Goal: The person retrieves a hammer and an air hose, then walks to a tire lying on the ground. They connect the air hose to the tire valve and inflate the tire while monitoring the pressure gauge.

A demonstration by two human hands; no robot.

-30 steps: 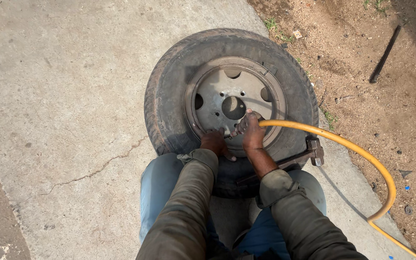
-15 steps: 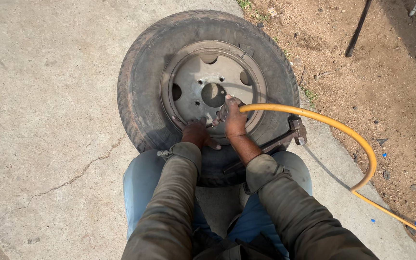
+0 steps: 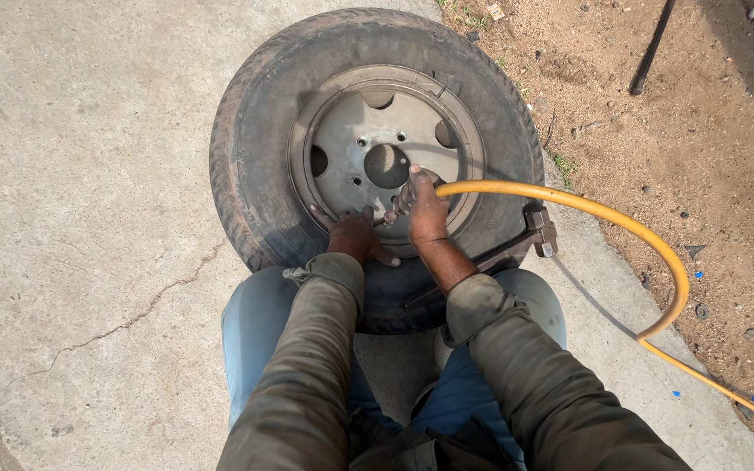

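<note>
A worn truck tyre lies flat on the concrete with its grey steel rim facing up. My right hand is closed around the end of a yellow air hose at the near side of the rim. My left hand rests on the rim's near edge, fingers spread and pressing down, beside the right hand. Both knees in blue jeans sit against the tyre's near side.
A long-handled hammer leans on the tyre's right side. The hose loops right over the concrete edge onto brown dirt. A dark bar lies on the dirt at the top right. A crack runs through the concrete at left.
The view has shifted, so the tyre sits higher and more to the left in the frame. My hands stay at the rim's near edge, the right still holding the hose end.
</note>
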